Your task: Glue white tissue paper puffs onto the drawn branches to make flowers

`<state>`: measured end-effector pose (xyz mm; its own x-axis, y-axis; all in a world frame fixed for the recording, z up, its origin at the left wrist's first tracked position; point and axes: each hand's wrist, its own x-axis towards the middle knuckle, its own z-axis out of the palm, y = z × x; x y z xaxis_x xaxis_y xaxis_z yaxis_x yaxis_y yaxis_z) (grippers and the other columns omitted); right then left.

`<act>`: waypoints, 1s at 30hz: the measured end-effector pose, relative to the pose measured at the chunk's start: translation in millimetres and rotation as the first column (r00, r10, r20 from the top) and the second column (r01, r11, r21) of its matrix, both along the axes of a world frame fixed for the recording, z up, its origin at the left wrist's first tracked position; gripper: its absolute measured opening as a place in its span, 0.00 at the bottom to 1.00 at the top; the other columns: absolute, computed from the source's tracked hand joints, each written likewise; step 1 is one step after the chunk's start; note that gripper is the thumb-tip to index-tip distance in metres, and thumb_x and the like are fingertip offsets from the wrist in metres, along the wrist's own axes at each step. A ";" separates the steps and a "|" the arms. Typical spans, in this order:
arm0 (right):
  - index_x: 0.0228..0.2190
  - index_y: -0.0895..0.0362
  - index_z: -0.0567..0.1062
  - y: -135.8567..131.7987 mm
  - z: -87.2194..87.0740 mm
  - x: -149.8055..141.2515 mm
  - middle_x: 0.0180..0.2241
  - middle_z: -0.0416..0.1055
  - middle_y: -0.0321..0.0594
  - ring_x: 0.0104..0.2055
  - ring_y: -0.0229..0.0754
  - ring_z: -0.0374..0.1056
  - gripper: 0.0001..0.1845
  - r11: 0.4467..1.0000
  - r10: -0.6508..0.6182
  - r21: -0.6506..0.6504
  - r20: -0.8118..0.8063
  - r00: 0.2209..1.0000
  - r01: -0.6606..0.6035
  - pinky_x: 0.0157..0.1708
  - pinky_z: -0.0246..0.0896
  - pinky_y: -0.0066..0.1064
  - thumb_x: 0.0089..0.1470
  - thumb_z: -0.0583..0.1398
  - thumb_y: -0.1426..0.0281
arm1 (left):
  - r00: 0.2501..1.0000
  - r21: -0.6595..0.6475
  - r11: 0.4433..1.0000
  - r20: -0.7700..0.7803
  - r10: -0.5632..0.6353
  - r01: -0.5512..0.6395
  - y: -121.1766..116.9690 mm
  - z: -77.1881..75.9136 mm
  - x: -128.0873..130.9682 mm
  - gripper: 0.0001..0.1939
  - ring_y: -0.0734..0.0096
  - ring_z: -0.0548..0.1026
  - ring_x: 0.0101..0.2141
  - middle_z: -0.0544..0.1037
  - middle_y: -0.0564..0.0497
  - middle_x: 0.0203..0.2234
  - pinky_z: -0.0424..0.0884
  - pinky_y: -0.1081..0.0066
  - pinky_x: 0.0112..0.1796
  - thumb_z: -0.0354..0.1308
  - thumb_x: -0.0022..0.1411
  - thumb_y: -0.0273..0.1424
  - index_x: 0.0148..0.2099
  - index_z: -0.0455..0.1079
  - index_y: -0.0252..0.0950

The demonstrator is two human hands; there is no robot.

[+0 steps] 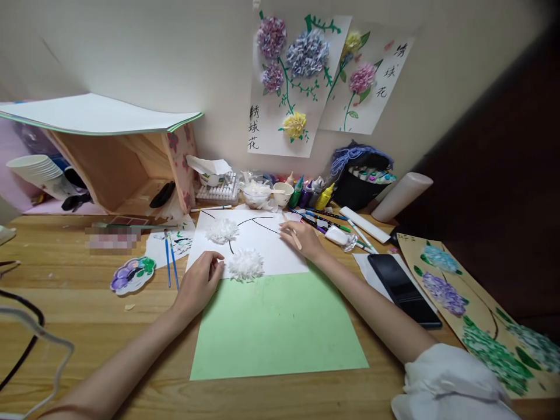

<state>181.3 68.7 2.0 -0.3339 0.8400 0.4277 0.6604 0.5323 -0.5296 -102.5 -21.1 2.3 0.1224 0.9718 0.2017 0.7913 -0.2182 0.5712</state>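
Observation:
My left hand [202, 279] rests with loosely bent fingers on the left edge of the white paper [280, 256], beside a fluffy white paper flower [245, 265]. Nothing shows in its grasp. Over the upper right of the sheet, my right hand [303, 238] holds a thin wooden stick [296, 238] between its fingers. A second white flower [222, 231] lies farther up the sheet. Black branch lines [254, 220] are drawn near the top. Under the white sheet's near edge lies a light green sheet [280, 326].
Paint bottles [324, 197], a paper cup [283, 193] and a plastic bowl [257, 195] stand at the back. Left are a paint palette [132, 275] and brushes [168, 259]. A phone [405, 290] and a flower picture [472, 309] lie right. Flower posters [280, 105] hang on the wall.

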 end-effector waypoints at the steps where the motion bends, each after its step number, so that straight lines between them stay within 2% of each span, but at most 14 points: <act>1: 0.31 0.58 0.72 -0.5 1.0 -6.5 0.34 0.75 0.45 0.34 0.43 0.70 0.06 1.000 0.027 -0.015 -0.016 0.999 -0.028 0.35 0.61 0.32 0.50 0.60 0.69 | 1.000 0.005 1.000 0.002 -0.002 0.002 -0.4 0.5 0.2 0.12 0.67 0.68 0.31 0.69 0.51 0.28 0.64 0.67 0.32 0.43 0.63 0.38 0.42 0.62 0.37; 3: 0.30 0.59 0.72 -2.8 2.1 -18.3 0.31 0.74 0.43 0.31 0.41 0.69 0.06 0.997 0.061 -0.042 -0.032 0.998 -0.062 0.32 0.60 0.30 0.47 0.61 0.69 | 1.000 0.022 1.000 0.006 -0.006 0.005 -1.0 1.1 0.6 0.12 0.68 0.68 0.30 0.68 0.51 0.28 0.63 0.67 0.32 0.43 0.63 0.37 0.41 0.62 0.37; 6: 0.27 0.59 0.70 -6.2 0.3 -29.9 0.27 0.71 0.39 0.28 0.39 0.66 0.02 0.997 0.045 -0.058 -0.041 0.998 -0.048 0.29 0.57 0.28 0.46 0.59 0.74 | 1.000 0.053 0.999 0.011 -0.001 0.000 -1.6 1.2 0.8 0.11 0.69 0.68 0.29 0.68 0.52 0.28 0.63 0.68 0.31 0.43 0.63 0.37 0.41 0.62 0.37; 9: 0.24 0.58 0.69 -8.5 -2.8 -34.0 0.24 0.69 0.37 0.26 0.38 0.64 0.04 0.997 0.041 -0.062 -0.059 0.997 -0.045 0.28 0.56 0.28 0.45 0.55 0.78 | 1.000 0.072 0.997 0.020 0.012 -0.013 -2.4 1.1 1.5 0.10 0.69 0.67 0.29 0.68 0.52 0.28 0.63 0.69 0.31 0.44 0.63 0.36 0.42 0.61 0.37; 13: 0.25 0.57 0.68 -14.7 -2.1 -31.6 0.26 0.69 0.38 0.28 0.39 0.64 0.05 0.998 0.040 -0.051 -0.089 0.995 -0.045 0.30 0.56 0.29 0.45 0.55 0.78 | 1.000 0.117 0.993 0.014 0.000 -0.002 -5.8 2.2 4.9 0.09 0.70 0.67 0.29 0.69 0.52 0.28 0.63 0.69 0.31 0.44 0.63 0.34 0.42 0.62 0.37; 17: 0.24 0.56 0.66 -23.4 1.1 -26.4 0.27 0.70 0.38 0.30 0.40 0.65 0.04 0.997 0.073 0.024 -0.140 0.987 -0.071 0.32 0.57 0.30 0.45 0.56 0.77 | 0.998 0.167 0.984 -0.016 -0.062 0.064 -11.2 4.1 10.8 0.08 0.70 0.68 0.30 0.69 0.51 0.29 0.63 0.70 0.33 0.44 0.63 0.32 0.41 0.62 0.37; 20: 0.27 0.56 0.66 -24.4 -0.5 -25.0 0.29 0.70 0.40 0.33 0.42 0.66 0.02 0.999 0.004 0.050 -0.135 0.991 0.003 0.34 0.58 0.32 0.48 0.56 0.75 | 0.995 0.190 0.977 -0.034 -0.089 0.094 -14.0 4.9 14.3 0.08 0.70 0.68 0.32 0.68 0.51 0.29 0.63 0.70 0.34 0.43 0.64 0.32 0.41 0.62 0.37; 23: 0.30 0.57 0.65 -19.4 -4.5 -28.4 0.31 0.70 0.44 0.34 0.46 0.65 0.08 0.982 -0.184 -0.054 -0.067 0.981 0.181 0.33 0.57 0.35 0.46 0.59 0.70 | 0.996 0.180 0.979 -0.035 -0.086 0.091 -14.4 5.5 15.5 0.09 0.70 0.68 0.32 0.69 0.51 0.30 0.63 0.69 0.34 0.43 0.64 0.33 0.41 0.62 0.37; 25: 0.29 0.57 0.65 -15.3 -6.5 -32.8 0.30 0.69 0.43 0.32 0.46 0.65 0.09 0.956 -0.255 -0.156 -0.022 0.967 0.249 0.31 0.56 0.34 0.44 0.60 0.70 | 0.997 0.165 0.983 -0.025 -0.072 0.075 -13.6 5.7 15.2 0.09 0.70 0.67 0.32 0.69 0.51 0.30 0.63 0.69 0.34 0.42 0.65 0.33 0.42 0.62 0.37; 28: 0.26 0.56 0.64 -11.3 -7.6 -38.8 0.25 0.68 0.39 0.29 0.43 0.64 0.05 0.933 -0.267 -0.262 -0.040 0.963 0.248 0.29 0.55 0.32 0.44 0.57 0.72 | 0.999 0.145 0.988 -0.003 -0.050 0.050 -11.9 5.7 13.9 0.09 0.71 0.67 0.32 0.69 0.51 0.30 0.63 0.69 0.34 0.42 0.65 0.33 0.42 0.62 0.37; 30: 0.25 0.56 0.64 -11.7 -7.1 -40.3 0.23 0.67 0.37 0.27 0.41 0.63 0.04 0.936 -0.252 -0.277 -0.098 0.963 0.217 0.28 0.54 0.31 0.45 0.57 0.72 | 0.999 0.138 0.990 0.013 -0.043 0.041 -11.4 5.6 13.1 0.09 0.70 0.67 0.32 0.69 0.51 0.30 0.63 0.69 0.34 0.42 0.65 0.33 0.42 0.62 0.37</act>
